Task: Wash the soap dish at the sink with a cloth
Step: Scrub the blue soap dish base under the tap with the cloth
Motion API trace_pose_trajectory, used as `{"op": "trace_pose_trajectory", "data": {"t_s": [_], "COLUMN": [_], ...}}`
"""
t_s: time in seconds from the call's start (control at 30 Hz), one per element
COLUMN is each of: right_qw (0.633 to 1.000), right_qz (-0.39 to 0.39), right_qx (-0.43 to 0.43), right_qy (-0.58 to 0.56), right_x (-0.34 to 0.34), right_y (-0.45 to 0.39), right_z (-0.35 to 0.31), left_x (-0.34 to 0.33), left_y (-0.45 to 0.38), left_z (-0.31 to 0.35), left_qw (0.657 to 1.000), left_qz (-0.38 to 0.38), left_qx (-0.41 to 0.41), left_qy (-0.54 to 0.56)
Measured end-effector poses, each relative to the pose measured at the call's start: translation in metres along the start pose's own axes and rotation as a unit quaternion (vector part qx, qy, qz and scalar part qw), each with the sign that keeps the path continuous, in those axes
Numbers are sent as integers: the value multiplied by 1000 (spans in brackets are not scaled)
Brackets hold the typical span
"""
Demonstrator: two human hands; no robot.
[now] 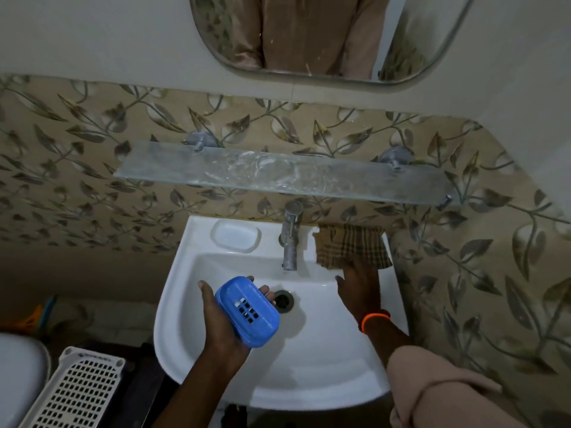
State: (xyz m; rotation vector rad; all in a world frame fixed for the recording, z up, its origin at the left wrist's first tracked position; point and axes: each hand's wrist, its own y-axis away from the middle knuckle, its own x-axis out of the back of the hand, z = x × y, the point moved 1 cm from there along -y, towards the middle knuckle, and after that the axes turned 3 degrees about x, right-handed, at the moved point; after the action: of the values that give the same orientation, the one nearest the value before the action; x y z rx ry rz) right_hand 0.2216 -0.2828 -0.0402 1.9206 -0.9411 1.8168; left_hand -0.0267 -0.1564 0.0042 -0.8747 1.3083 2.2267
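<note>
far left there's a white perforated basket (pixel 77 393) down by the floor, not part of this. then the left hand (pixel 221 316) is out over the sink (pixel 173 307), fingers wrapped round the blue soap dish (pixel 247 310). it's held tilted above the basin, just left of the drain (pixel 282 301), slotted face towards the camera. a moulded soap recess (pixel 236 236) sits on the back ledge, and the tap (pixel 290 239) is in the middle with no water running that i can see.

over on the right, the right hand (pixel 358 285) is stretched to the checked cloth (pixel 352 245) draped on the sink's back corner. fingertips are at or under its lower edge, but honestly can't tell if it's pinched yet or just touching, the cloth hides them.

what could go wrong, i reckon: the dish is only held one-handed at an angle, so once it's wet it could slip and clatter into the basin. also a sloppy tug might send the cloth off the outer edge onto the floor.
</note>
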Motion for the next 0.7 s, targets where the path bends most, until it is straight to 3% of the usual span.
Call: {"op": "trace_pose_trajectory", "data": {"t_s": [0.2, 0.4, 0.6, 0.7], "right_qw": [995, 975, 883, 778], "right_qz": [55, 71, 128, 87], "right_qx": [73, -2, -83, -156], "right_qy": [27, -211, -443, -603], "right_x": [-10, 13, 61, 86], "right_y": [-11, -25, -21, -4], "right_z": [4, 10, 5, -7], "left_x": [2, -5, -22, -23], "left_y": [0, 2, 17, 23], "left_z": [4, -5, -11, -14], "left_qw": [1000, 1000, 998, 996], "left_qz": [8, 15, -27, -48], "left_qx": [-12, 10, 41, 54], "left_qy": [-12, -19, -39, -45]}}
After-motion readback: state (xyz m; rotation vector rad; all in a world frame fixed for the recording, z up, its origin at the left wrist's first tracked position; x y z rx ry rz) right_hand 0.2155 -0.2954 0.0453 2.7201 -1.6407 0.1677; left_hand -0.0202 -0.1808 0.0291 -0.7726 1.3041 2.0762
